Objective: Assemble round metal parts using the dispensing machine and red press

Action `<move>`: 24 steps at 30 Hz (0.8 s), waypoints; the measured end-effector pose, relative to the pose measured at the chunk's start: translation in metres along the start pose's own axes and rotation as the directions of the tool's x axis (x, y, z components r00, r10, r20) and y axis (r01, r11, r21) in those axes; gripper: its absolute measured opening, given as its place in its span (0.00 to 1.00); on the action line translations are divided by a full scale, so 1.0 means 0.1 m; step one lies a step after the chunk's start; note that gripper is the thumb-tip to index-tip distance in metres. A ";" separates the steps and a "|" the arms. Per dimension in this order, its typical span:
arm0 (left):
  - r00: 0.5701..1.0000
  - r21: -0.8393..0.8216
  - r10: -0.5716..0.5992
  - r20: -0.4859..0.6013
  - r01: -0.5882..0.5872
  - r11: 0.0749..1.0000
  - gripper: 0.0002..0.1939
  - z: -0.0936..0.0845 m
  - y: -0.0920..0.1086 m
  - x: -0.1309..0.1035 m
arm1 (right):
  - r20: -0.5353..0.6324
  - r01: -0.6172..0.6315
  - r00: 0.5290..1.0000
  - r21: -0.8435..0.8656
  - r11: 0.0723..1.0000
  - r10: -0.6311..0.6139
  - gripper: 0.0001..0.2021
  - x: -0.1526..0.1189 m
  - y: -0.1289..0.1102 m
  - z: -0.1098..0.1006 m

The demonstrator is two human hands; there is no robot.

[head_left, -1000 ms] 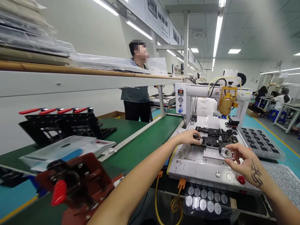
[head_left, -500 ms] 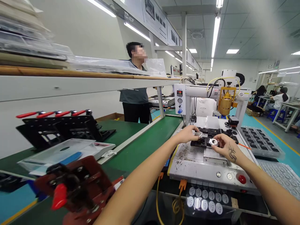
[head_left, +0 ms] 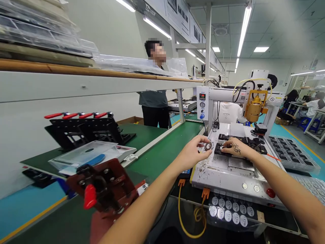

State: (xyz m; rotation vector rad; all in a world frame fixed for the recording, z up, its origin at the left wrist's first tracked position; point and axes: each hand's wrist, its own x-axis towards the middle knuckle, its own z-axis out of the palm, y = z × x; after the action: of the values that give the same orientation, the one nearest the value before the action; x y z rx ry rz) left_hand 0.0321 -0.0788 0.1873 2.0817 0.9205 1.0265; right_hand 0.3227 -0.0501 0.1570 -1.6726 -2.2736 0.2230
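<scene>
My left hand (head_left: pixel 193 153) is raised over the left edge of the white machine bed (head_left: pixel 215 173). Thumb and fingers pinch a small round part (head_left: pixel 208 146) with a dark ring and a clear, shiny rim. To its right, my right hand (head_left: pixel 237 148) reaches down onto the black fixture (head_left: pixel 217 149). Its fingers are closed at a small pale piece on the fixture's left part; the hand hides most of that piece. The gold-coloured dispensing head (head_left: pixel 254 110) hangs above and behind the fixture.
Black parts fill a clear tray (head_left: pixel 294 154) at right. A sheet of round white stickers (head_left: pixel 228 215) lies in front, near a yellow cable (head_left: pixel 179 210). A red-handled clamp (head_left: pixel 90 196) stands at near left. A co-worker (head_left: pixel 153 101) stands behind the shelf. A red button (head_left: pixel 270 192) is on the machine front.
My left hand has moved left off the fixture with the round part. My right hand, which held a white round disc, has shifted left onto the fixture. The view has turned slightly left.
</scene>
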 end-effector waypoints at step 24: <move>0.958 -0.179 -0.263 -0.112 0.241 0.954 0.20 0.80 -0.21 -1.45 | -0.721 -0.439 0.559 0.161 0.884 0.409 0.19 -2.91 0.52 0.53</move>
State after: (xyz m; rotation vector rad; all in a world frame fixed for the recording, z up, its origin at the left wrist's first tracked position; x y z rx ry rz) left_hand 0.0275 -0.2017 0.0738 1.7250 1.0994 1.0754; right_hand 0.4311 -0.3077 0.0461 -1.8491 -1.2475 -0.3598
